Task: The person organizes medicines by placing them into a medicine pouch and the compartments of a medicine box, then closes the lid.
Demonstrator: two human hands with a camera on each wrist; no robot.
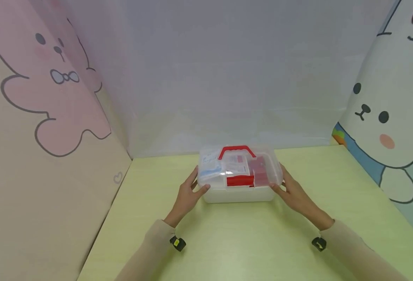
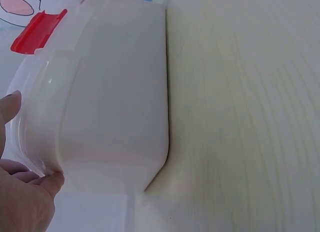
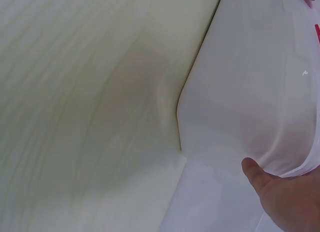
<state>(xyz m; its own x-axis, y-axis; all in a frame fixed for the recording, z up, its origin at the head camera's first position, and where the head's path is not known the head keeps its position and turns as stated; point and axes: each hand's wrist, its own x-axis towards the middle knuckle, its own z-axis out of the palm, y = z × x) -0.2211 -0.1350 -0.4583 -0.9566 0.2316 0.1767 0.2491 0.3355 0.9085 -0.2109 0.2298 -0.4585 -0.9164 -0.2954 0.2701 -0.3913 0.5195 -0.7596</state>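
A translucent white plastic storage box (image 1: 239, 195) stands on the table, its lid (image 1: 272, 166) down. On the lid are a red carrying handle (image 1: 238, 148) and, at the front, a red latch (image 1: 240, 180). White packets (image 1: 211, 162) and something red (image 1: 258, 171) show through the plastic. My left hand (image 1: 188, 195) grips the box's left end at the lid rim, its thumb on the front corner. At the opposite end my right hand (image 1: 295, 195) holds the rim in the same way. In the left wrist view, fingertips (image 2: 52, 182) curl under the rim.
The pale yellow table (image 1: 241, 242) reaches back to a whitish sheet (image 1: 241, 78). A panel with a pink bear (image 1: 55, 105) stands along the left side, and one with a white rabbit (image 1: 385, 97) along the right. Dark wrist devices (image 1: 178, 243) hang at both sleeves.
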